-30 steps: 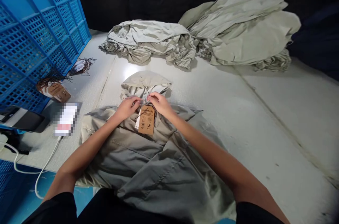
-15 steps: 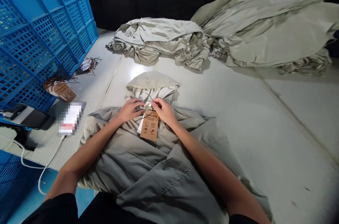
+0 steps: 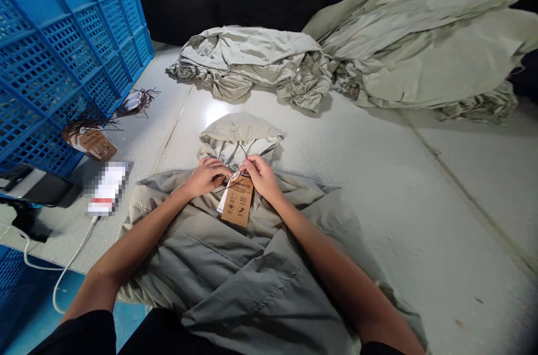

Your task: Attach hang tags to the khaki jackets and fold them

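Note:
A grey-green hooded garment (image 3: 235,265) is spread over the table's near edge, its pale hood (image 3: 239,126) pointing away from me. My left hand (image 3: 208,177) is closed at the neckline, fingertips pinching a small white label (image 3: 234,175). Beside it, my right hand (image 3: 259,174) pinches the thin black string of a hang tag, and one string end sticks up past the fingers. The brown cardboard hang tag (image 3: 237,202) lies below the fingers on the garment, with a white card (image 3: 222,202) partly behind it. The fingertips hide part of the string.
Bundles of hang tags (image 3: 98,143) with dark strings lie by a blue plastic crate (image 3: 79,58) on the left. A phone (image 3: 107,187) on a white cable and a black device (image 3: 40,186) are nearer. Crumpled garments (image 3: 256,58) and a larger pile (image 3: 428,47) sit at the back.
The white label at the neckline has been bent or turned and looks curled now. My right fingers have shifted slightly, and the string end stands more upright. The tag has barely moved.

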The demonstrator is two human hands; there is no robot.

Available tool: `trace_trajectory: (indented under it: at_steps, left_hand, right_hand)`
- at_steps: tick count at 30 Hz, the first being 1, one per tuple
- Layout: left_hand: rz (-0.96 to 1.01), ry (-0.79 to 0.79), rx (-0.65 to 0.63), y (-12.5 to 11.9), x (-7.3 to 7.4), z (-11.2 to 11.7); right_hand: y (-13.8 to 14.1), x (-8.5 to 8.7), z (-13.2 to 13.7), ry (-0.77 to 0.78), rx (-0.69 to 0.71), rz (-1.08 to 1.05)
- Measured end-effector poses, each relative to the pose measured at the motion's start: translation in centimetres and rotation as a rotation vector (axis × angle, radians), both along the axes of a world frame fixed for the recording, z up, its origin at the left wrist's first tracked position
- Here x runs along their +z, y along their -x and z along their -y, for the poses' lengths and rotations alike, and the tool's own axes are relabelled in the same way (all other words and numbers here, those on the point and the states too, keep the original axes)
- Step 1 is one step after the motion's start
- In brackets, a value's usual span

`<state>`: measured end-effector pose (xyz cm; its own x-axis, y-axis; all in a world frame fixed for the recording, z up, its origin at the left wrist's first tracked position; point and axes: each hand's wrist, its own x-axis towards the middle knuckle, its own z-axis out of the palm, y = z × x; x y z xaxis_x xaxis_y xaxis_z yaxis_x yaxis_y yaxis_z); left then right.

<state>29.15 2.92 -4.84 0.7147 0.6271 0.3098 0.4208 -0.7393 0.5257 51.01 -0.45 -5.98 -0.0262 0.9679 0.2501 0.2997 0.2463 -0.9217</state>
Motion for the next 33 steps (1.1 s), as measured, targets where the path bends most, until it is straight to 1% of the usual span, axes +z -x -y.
trace_trajectory:
  at_steps: [6, 9, 12, 13, 14, 17, 18, 19, 22, 23, 24, 25, 27, 29, 31, 33]
  left_hand:
    - [0.01, 0.016, -0.088, 0.1, 0.1, 0.1]
    - [-0.011, 0.001, -0.165, 0.1, 0.9, 0.5]
    - [-0.089, -0.041, -0.239, 0.1, 2.0, 1.0]
    - [-0.127, -0.053, -0.231, 0.1, 2.3, 1.1]
    - [-0.164, -0.06, -0.193, -0.1, 2.7, 1.1]
    - [-0.247, -0.055, -0.006, -0.9, 3.3, 0.2]
    - [-0.275, -0.05, 0.019, -1.2, 3.3, -0.4]
    - [-0.307, -0.043, 0.005, -1.6, 3.4, -1.1]
    - [-0.387, -0.017, -0.16, -2.4, 2.9, -3.0]
    - [-0.382, -0.016, -0.187, -2.6, 2.6, -3.4]
    - [-0.359, -0.022, -0.184, -2.6, 2.2, -3.7]
    - [-0.327, -0.031, -0.154, -2.6, 1.8, -3.8]
    - [-0.261, -0.039, -0.057, -2.5, 0.9, -3.9]
    - [-0.207, -0.012, 0.017, -2.4, 0.2, -3.9]
    - [-0.158, 0.037, 0.04, -2.3, -0.3, -3.9]
    - [-0.098, 0.079, 0.027, -2.3, -0.5, -4.1]
  right_hand:
    - [0.1, 0.9, 0.7, 0.028, 0.071, 0.039]
    - [0.1, 1.5, 1.1, 0.024, 0.106, 0.075]
    - [0.1, 2.0, 1.4, 0.033, 0.16, 0.117]
    - [0.1, 2.0, 1.4, 0.034, 0.171, 0.124]
    - [0.1, 2.0, 1.4, 0.033, 0.173, 0.126]
    - [0.0, 1.6, 1.1, 0.024, 0.127, 0.118]
    - [0.0, 1.4, 1.0, 0.022, 0.104, 0.112]
    - [0.0, 1.2, 0.9, 0.022, 0.084, 0.106]
    - [-0.2, 1.1, 0.7, 0.032, 0.061, 0.1]
    - [-0.2, 1.1, 0.7, 0.04, 0.065, 0.11]
    - [-0.3, 1.2, 0.7, 0.048, 0.071, 0.127]
    - [-0.4, 1.3, 0.7, 0.054, 0.076, 0.149]
    - [-0.5, 1.5, 0.7, 0.038, 0.095, 0.19]
    - [-0.6, 1.6, 0.6, 0.002, 0.136, 0.216]
    - [-0.7, 1.6, 0.5, -0.02, 0.187, 0.214]
    - [-0.7, 1.5, 0.4, -0.007, 0.223, 0.205]
